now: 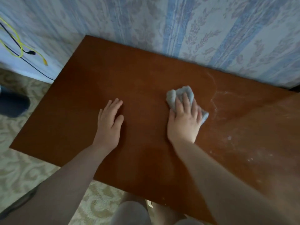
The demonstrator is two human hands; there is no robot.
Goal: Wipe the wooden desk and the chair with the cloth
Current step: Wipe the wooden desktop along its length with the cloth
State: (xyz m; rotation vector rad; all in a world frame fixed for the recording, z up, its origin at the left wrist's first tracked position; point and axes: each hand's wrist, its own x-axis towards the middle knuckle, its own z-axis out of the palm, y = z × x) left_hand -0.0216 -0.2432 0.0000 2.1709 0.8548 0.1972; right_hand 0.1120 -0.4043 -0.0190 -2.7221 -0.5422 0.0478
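Reddish-brown wood, smooth and faintly glossy, makes up the desk (pixel 146 75), whose far edge runs along a wall (pixel 211 30) papered in pale blue stripes and faded floral sprigs. The left and middle of the top look even and dull. The right part carries a thin pale arc of streak curving from near the wall down toward the cloth, and further right and nearer the front edge there are scattered whitish specks and smears that catch the light.

The cloth (pixel 181 95) is light grey-blue, soft and crumpled into a loose wad. It lies on the desk a little right of centre, its bunched end sticking out beyond the fingertips toward the wall, and a small corner shows at the right side of the hand. The right hand (pixel 184 120) lies palm-down on top of it, fingers bent over the wad and pressing it to the wood; the thumb side touches the desk beside it.

The left hand (pixel 110 122) rests flat on the bare wood left of centre, well apart from the cloth, fingers straight and close together, thumb slightly out, holding nothing.

Below the desk's left edge is a pale patterned carpet (pixel 24 168). At the upper left, a yellow cable (pixel 19 44) and a dark cable (pixel 24 60) hang against the wall.
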